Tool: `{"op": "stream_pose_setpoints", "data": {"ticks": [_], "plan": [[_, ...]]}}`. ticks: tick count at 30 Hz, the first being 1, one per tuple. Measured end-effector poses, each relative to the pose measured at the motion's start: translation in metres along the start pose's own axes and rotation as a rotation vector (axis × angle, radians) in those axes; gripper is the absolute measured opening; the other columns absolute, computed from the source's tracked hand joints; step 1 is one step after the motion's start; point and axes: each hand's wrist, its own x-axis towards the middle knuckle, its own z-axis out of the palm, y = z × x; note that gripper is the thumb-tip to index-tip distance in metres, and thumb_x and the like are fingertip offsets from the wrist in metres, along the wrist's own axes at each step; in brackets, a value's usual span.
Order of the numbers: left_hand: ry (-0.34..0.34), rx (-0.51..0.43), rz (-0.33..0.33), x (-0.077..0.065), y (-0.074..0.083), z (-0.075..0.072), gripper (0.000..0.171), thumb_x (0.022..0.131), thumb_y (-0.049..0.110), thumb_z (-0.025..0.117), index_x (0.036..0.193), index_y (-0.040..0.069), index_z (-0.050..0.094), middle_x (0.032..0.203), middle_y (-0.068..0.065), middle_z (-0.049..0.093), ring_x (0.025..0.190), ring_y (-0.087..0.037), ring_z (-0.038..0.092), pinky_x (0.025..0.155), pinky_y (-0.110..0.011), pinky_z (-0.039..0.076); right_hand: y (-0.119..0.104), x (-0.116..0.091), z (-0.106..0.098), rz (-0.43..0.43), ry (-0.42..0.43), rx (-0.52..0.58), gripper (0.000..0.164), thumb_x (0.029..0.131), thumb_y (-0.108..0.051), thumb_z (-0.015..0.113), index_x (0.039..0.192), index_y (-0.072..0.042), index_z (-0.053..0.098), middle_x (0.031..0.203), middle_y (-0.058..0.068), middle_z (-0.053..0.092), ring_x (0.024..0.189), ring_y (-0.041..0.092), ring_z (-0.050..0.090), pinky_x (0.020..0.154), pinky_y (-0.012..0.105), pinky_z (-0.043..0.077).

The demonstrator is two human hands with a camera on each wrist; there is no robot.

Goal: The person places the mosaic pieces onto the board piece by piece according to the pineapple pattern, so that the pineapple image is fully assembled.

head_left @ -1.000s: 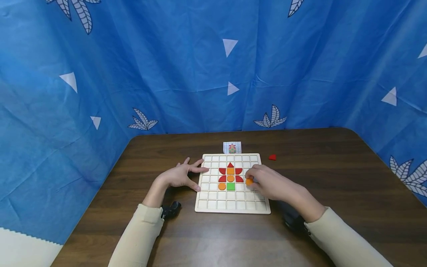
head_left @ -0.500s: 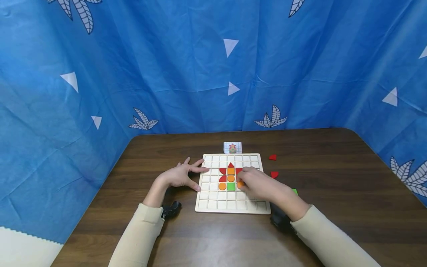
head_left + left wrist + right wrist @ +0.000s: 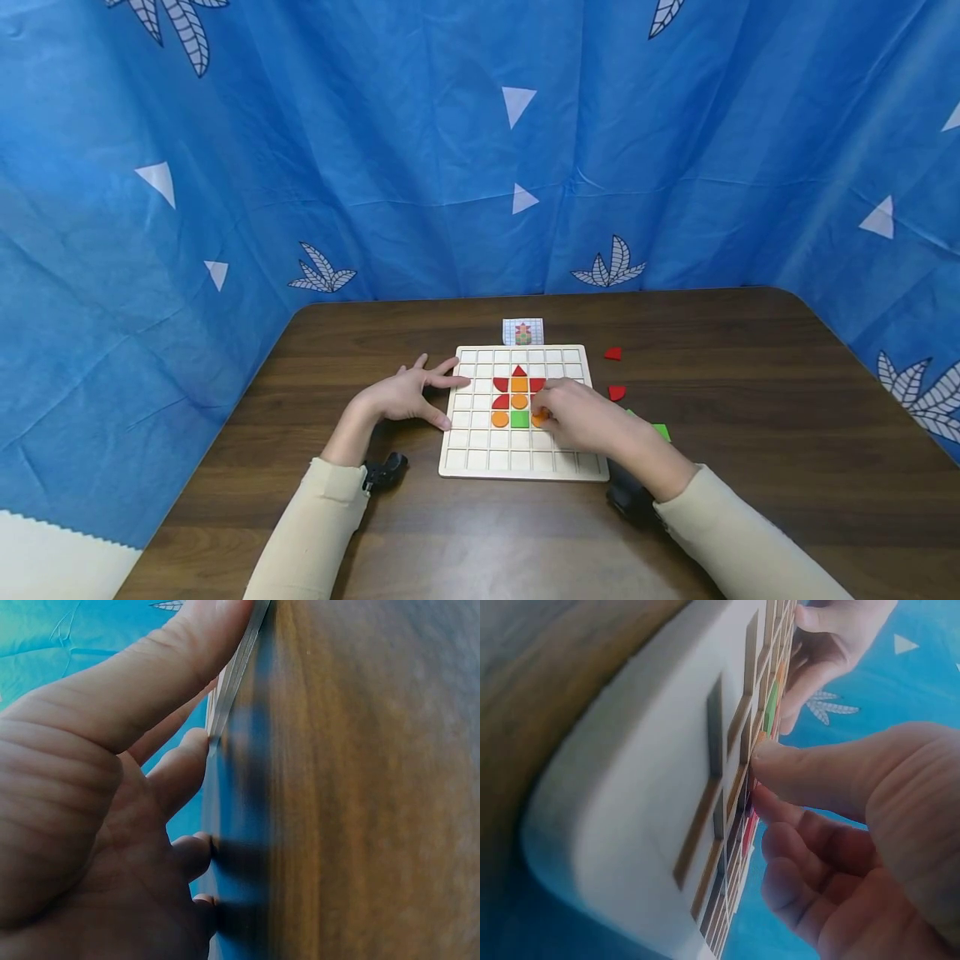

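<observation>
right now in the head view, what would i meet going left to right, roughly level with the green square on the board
Left hand → left orange disc → green square → right hand, its fingertips at the right orange disc → loose green piece by the right wrist.

**Smooth Finishes, Mostly Matt**

The table (image 3: 480, 537) looks like dark wood, smooth and streaked with grain, with a soft sheen at the near side. Behind it, the far curtain (image 3: 420, 242) seems to be thin cloth or plastic sheeting, creased and faintly shiny. The board (image 3: 525, 477) appears to be pale, smooth wood; its coloured pieces (image 3: 519, 419) look smooth too. The card (image 3: 522, 332) resembles paper, the sleeves (image 3: 307, 533) matt cloth.
</observation>
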Motion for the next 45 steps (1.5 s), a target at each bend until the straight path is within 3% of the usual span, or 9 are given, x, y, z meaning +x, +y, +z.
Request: {"op": "stream_pose_setpoints", "data": {"ticks": [9,16,26,31,39,45], "plan": [[-0.005,0.0,0.008,0.0,0.0,0.0,0.075,0.077,0.036,0.09,0.146,0.035,0.059,0.173,0.007,0.021,0.16,-0.041,-0.012,0.121,-0.074,-0.006,0.008,-0.008,-0.004,0.085,-0.024,0.077,0.014,0.088,-0.004,0.079,0.1,-0.012,0.081,0.094,-0.002,0.072,0.085,0.011,0.061,0.08,0.031,0.058],[-0.004,0.006,0.013,0.0,0.0,0.0,0.075,0.077,0.036,0.09,0.146,0.034,0.059,0.173,0.005,0.021,0.16,-0.043,-0.011,0.122,-0.073,-0.006,0.026,-0.02,-0.012,0.147,-0.058,0.107,0.016,0.089,-0.005,0.078,0.103,-0.013,0.079,0.098,-0.002,0.071,0.084,0.013,0.057,0.078,0.031,0.057],[-0.002,0.004,0.005,-0.001,0.0,0.0,0.075,0.077,0.036,0.09,0.146,0.034,0.059,0.173,0.006,0.021,0.16,-0.042,-0.011,0.121,-0.075,-0.003,0.051,-0.04,-0.02,0.228,-0.031,0.128,0.02,0.091,-0.005,0.077,0.111,-0.009,0.077,0.099,0.0,0.067,0.083,0.013,0.056,0.074,0.026,0.055],[-0.004,0.007,0.007,0.0,0.0,0.0,0.076,0.078,0.036,0.089,0.147,0.034,0.058,0.173,0.007,0.021,0.16,-0.042,-0.012,0.12,-0.076,-0.004,0.062,-0.05,-0.026,0.247,-0.01,0.119,0.019,0.091,-0.006,0.077,0.11,-0.009,0.077,0.095,-0.001,0.064,0.082,0.014,0.054,0.069,0.027,0.051],[0.004,0.02,-0.006,0.001,-0.001,0.001,0.075,0.078,0.037,0.089,0.147,0.037,0.058,0.173,0.008,0.02,0.16,-0.042,-0.012,0.118,-0.079,-0.001,0.077,-0.068,-0.031,0.263,0.022,0.094,0.019,0.09,-0.006,0.078,0.109,-0.008,0.076,0.099,0.001,0.068,0.086,0.016,0.058,0.076,0.035,0.056],[0.003,0.016,-0.013,0.002,-0.002,0.001,0.076,0.077,0.038,0.089,0.146,0.038,0.058,0.173,0.008,0.02,0.16,-0.041,-0.011,0.119,-0.078,-0.002,0.083,-0.079,-0.033,0.275,-0.017,0.103,0.024,0.089,-0.015,0.081,0.111,-0.01,0.076,0.102,0.002,0.068,0.089,0.016,0.058,0.077,0.035,0.056]]}}
